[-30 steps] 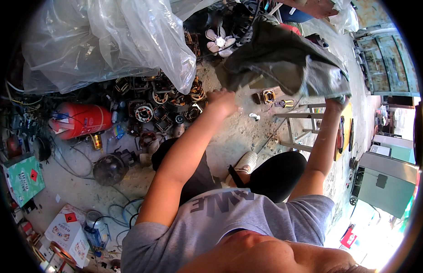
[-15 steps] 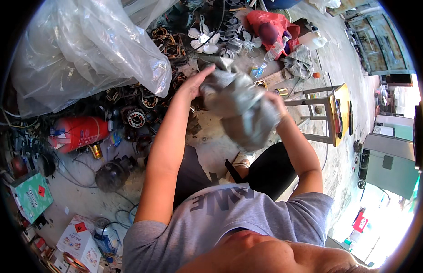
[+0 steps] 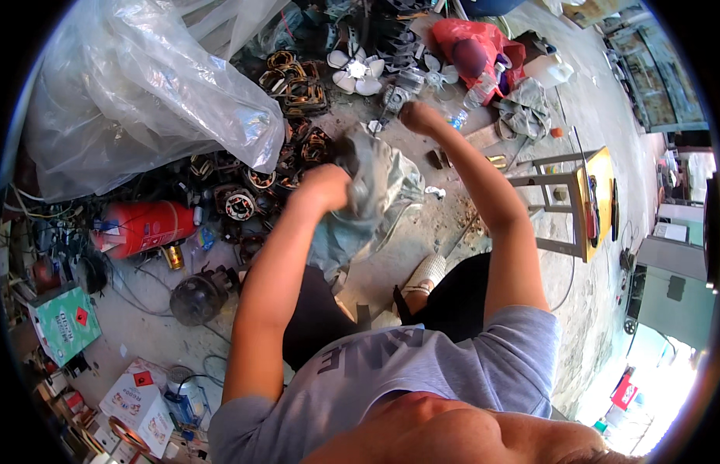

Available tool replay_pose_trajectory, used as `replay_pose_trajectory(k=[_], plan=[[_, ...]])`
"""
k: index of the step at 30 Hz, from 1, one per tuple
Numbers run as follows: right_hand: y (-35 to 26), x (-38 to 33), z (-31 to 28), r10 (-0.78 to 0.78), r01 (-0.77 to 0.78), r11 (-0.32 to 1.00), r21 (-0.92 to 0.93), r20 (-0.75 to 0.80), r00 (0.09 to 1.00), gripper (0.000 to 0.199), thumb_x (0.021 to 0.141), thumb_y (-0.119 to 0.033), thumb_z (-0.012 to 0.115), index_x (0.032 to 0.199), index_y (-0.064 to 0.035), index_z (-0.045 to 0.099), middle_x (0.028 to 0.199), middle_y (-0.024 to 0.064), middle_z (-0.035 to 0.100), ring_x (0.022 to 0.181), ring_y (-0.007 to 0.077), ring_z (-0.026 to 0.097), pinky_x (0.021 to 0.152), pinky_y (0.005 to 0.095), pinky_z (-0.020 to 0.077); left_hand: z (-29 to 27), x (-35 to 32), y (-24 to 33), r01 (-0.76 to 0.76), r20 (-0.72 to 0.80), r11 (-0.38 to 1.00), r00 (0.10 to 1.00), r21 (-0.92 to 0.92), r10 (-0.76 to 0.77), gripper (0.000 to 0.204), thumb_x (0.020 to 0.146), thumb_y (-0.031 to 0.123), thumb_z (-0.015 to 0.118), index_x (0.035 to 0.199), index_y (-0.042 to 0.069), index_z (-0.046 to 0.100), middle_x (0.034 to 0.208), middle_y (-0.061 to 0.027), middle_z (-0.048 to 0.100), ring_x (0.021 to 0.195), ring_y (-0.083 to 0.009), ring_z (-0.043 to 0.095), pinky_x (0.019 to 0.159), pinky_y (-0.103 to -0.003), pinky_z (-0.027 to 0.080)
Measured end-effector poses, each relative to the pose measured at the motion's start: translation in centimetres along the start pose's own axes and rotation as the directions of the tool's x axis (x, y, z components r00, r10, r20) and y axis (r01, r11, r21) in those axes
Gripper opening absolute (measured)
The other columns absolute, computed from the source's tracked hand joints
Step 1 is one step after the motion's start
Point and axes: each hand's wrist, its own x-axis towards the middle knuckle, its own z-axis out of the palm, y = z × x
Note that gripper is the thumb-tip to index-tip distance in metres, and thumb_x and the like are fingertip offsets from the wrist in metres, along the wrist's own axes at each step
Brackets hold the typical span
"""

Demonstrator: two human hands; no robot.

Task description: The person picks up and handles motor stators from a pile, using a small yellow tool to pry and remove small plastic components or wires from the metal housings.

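Note:
My left hand [image 3: 326, 188] is closed on a crumpled grey-green cloth [image 3: 395, 182], which hangs down beside it over the floor by my knees. The cloth looks like a worn garment or rag. Farther off and to the right, my right hand [image 3: 420, 117] is apart from the cloth, with its fingers curled in. Whatever it may hold is hidden. Just beyond it lies a small grey motor [image 3: 395, 98], near a white fan blade [image 3: 357, 71] and a greyish fan blade [image 3: 439, 73].
Copper-wound motor parts [image 3: 296, 87] are heaped at the left under a clear plastic bag [image 3: 151, 93]. A red cylinder [image 3: 147, 226] and a dark round motor [image 3: 197, 298] lie nearer. At right stand a yellow-topped stool [image 3: 600, 203], a red bag [image 3: 476, 54] and another grey cloth [image 3: 525, 110].
Both hands held the bundled cloth before. My right hand has let go and moved forward and away; my left hand has come nearer, and the cloth now hangs lower and to the left.

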Motion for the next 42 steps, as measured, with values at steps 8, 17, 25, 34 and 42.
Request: replay_pose_trajectory(k=[8,17,25,34,42], plan=[[4.8,17.6,14.7,0.318,-0.400,-0.086,0.912,0.406,0.857,0.017,0.088,-0.020,0.052,0.102,-0.0114,0.058,0.090,0.0083,0.062,0.081,0.0236,0.060,0.064,0.0378,0.0479,6.5,-1.5,6.7,-0.299,-0.034,0.935,0.950,0.193,0.310,0.019,0.077,0.013,0.055,0.089,0.012,0.070,0.103,-0.0128,0.058,0.100,-0.0315,0.057,0.087,-0.047,0.042],[-3.4,22.3,16.6,0.098,-0.162,-0.794,0.586,0.387,0.917,0.023,0.092,-0.033,0.054,0.099,-0.0114,0.049,0.085,0.0056,0.053,0.068,0.0232,0.053,0.060,0.0363,0.0486,7.2,-0.8,3.2,-0.213,-0.003,0.953,0.976,0.216,0.219,0.021,0.079,0.016,0.054,0.088,0.012,0.072,0.106,-0.0089,0.061,0.104,-0.0267,0.055,0.088,-0.045,0.037],[3.9,18.6,2.1,0.005,-0.217,-0.691,0.690,0.305,0.952,0.017,0.092,-0.021,0.052,0.083,-0.0075,0.057,0.063,0.0043,0.059,0.045,0.0113,0.055,0.040,0.0197,0.0488,6.5,0.7,2.6,-0.236,0.027,0.958,0.972,0.166,0.235,0.023,0.070,0.016,0.064,0.092,0.013,0.070,0.105,-0.0112,0.057,0.104,-0.0299,0.054,0.090,-0.048,0.039],[3.9,6.9,-6.6,0.121,-0.361,-0.384,0.850,0.434,0.893,0.022,0.091,-0.020,0.056,0.085,0.0009,0.060,0.058,-0.0034,0.049,0.041,0.0036,0.036,0.034,0.0141,0.0277,5.2,1.7,1.9,-0.154,-0.012,0.973,0.987,0.171,0.159,0.029,0.068,0.021,0.070,0.096,0.012,0.068,0.106,-0.0098,0.057,0.106,-0.0300,0.053,0.089,-0.045,0.038],[7.9,0.0,-7.0,0.488,-0.207,0.548,0.810,-0.109,0.866,0.025,0.087,-0.026,0.061,0.085,-0.0018,0.065,0.069,0.0038,0.062,0.054,0.0102,0.054,0.048,0.0241,0.0406,0.9,1.2,1.2,-0.173,-0.201,0.984,0.964,0.032,0.176,0.064,0.066,0.049,0.075,0.114,0.010,0.058,0.114,-0.0116,0.056,0.109,-0.0309,0.053,0.094,-0.046,0.036]])
